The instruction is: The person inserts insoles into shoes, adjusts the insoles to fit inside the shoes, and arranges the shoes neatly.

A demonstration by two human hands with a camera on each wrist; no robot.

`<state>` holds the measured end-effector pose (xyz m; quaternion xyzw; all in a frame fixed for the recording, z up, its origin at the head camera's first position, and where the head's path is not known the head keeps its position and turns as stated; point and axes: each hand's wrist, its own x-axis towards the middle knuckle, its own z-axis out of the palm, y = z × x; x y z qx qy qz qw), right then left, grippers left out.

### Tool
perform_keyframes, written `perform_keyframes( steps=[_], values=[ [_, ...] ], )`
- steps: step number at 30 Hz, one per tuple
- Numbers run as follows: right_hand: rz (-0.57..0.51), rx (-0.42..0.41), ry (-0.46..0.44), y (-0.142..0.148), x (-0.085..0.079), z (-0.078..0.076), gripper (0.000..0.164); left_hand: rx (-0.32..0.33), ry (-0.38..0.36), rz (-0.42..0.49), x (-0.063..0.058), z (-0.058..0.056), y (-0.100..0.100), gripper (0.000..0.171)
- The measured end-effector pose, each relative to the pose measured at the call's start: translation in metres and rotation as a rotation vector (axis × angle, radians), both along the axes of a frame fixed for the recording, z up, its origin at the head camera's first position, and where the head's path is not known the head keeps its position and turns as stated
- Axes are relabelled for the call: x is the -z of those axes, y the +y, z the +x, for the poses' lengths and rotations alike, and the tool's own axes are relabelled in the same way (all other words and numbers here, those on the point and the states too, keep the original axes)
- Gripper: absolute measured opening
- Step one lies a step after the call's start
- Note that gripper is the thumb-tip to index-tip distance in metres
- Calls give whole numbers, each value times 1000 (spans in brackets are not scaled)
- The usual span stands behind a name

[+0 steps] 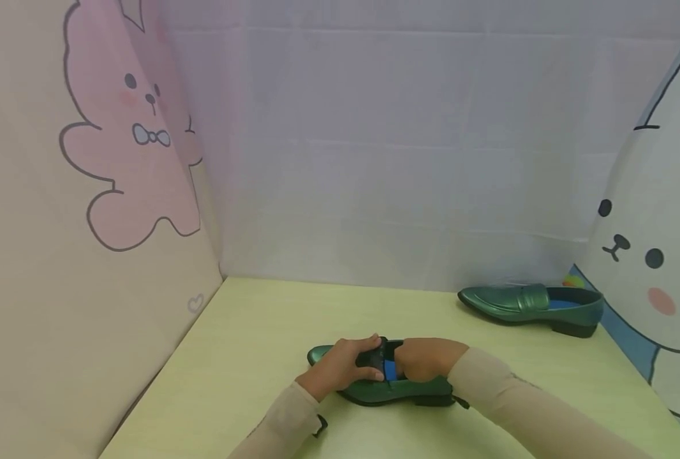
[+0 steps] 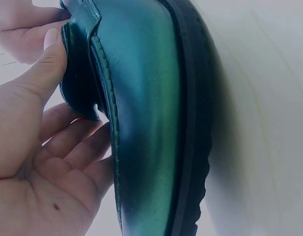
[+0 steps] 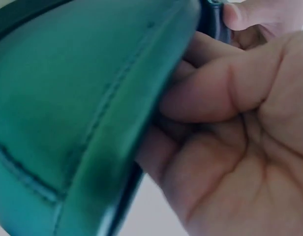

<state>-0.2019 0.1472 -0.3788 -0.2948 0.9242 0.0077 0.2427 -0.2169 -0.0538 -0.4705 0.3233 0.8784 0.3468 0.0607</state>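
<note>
A shiny green loafer (image 1: 374,392) sits on the table, toe to the left and heel to the right. My left hand (image 1: 342,366) reaches over its front and holds the raised tongue (image 2: 80,73), thumb on one face and fingers behind. Inside the shoe's opening is my right hand (image 1: 428,358), its curled fingers (image 3: 205,91) reaching in past the green rim. The shoe's side hides those fingertips, and I cannot tell what they hold. A strip of blue insole (image 1: 390,370) shows between the two hands.
A matching green loafer (image 1: 506,305) stands at the back right of the pale yellow table (image 1: 271,319), toe to the left. White cloth (image 1: 346,159) hangs behind the table. Printed cartoon animals cover the side hangings, with a pink one (image 1: 139,159) at left.
</note>
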Motion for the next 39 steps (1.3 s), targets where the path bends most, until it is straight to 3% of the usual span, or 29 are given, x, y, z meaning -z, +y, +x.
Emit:
perform_keyframes(
  steps=[5,10,19,24,29,33,39],
  values=[
    [65,5,47,1,2,-1,21,11,-5,11,1,0,0,74],
    [126,71,95,5,1,-1,12,2,-13,2,0,0,0,75],
    [141,133,77,10,-4,2,7,-2,-8,-5,-1,-1,-1,76],
    [128,112,77,12,-5,3,9,2,-7,0,0,-1,-1,76],
    [20,66,-3,11,-1,3,21,-9,-23,-3,1,1,0,75],
    [13,47,-21,10,1,2,24,-6,-21,-3,1,0,1,75],
    [-19,-18,-35,7,-1,3,22,-17,-27,-13,1,0,1,75]
  ],
)
